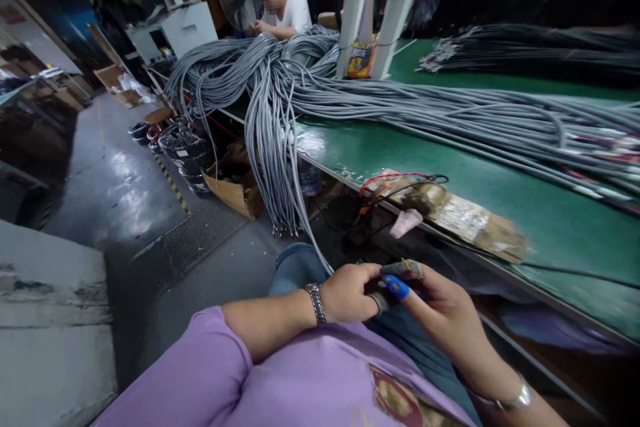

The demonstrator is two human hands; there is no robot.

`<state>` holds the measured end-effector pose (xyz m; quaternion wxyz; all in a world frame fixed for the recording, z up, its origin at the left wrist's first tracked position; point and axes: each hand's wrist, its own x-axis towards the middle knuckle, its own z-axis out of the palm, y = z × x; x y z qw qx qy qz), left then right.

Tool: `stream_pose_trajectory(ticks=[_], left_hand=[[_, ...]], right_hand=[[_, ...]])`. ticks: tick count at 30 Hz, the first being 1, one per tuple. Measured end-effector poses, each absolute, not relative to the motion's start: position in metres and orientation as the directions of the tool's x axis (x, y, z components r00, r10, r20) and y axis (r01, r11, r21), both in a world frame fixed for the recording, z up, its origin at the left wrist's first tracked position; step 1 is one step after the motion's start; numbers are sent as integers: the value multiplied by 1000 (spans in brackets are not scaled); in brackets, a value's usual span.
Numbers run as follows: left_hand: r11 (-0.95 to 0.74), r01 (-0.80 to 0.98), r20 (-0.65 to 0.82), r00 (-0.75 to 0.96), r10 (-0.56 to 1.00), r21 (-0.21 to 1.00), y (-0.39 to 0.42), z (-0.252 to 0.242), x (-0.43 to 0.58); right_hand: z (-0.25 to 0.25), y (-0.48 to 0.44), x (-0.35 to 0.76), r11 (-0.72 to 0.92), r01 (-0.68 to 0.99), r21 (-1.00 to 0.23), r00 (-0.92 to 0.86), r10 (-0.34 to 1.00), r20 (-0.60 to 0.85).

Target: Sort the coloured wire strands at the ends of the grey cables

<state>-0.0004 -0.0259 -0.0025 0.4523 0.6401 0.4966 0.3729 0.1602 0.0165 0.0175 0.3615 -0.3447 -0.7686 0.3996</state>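
Observation:
A single grey cable (313, 237) runs down from the hanging bundle into my left hand (347, 293), which is closed around it above my lap. Right beside it, my right hand (443, 303) is closed too, thumb pressed toward the forefinger. Blue tape (397, 286) wraps that thumb, and a grey covering with a yellow band is on a finger. What the right fingertips pinch is hidden; the cable's end does not show. The thick bundle of grey cables (273, 140) drapes over the bench edge, its ends dangling near the floor.
More grey cables lie along the green bench (345, 147). A brown taped board (465, 217) with red and black wires sits at its near edge. Below stand a cardboard box (233, 193) and black cable coils (185, 153). Across the bench sits a person (295, 10) in white.

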Motion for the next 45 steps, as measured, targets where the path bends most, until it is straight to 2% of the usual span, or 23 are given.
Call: stream_pose_trajectory(ticks=[2,4,7,9,12,17,20,23,29,34,40,45], left_hand=[[-46,135,18,201,979,990,-27,-1,1],[49,18,-51,184,982,999,-26,0,2],[131,-5,-129,145,981,991,-24,1,3],[166,6,-165,128,978,986,-23,2,4],[238,12,-237,142,961,971,-22,4,3],[208,44,-213,160,964,977,-14,9,0],[263,35,-265,189,946,964,-11,12,-1],[272,12,-270,188,944,962,-11,11,-1],[224,-1,-221,146,964,975,-11,6,0],[300,-65,-286,165,944,952,-7,10,-3],[327,61,-332,173,927,943,-3,13,-6],[320,87,-328,121,937,944,-1,8,-4]], right_hand=[[17,19,162,346,216,-913,-480,852,210],[15,22,164,205,171,-964,-445,889,110],[8,24,165,5,91,-996,-367,930,-29],[5,24,164,-60,56,-997,-344,936,-76],[7,24,162,-55,35,-998,-385,921,-64],[21,27,160,103,68,-992,-510,858,54],[25,30,159,134,69,-989,-525,848,79],[22,32,160,91,47,-995,-526,849,53],[15,36,157,-166,-85,-982,-444,889,-112],[18,41,158,-141,-93,-986,-500,863,-76],[18,42,158,-152,-42,-988,-524,845,-107],[15,43,158,-81,-5,-997,-521,851,-66]])
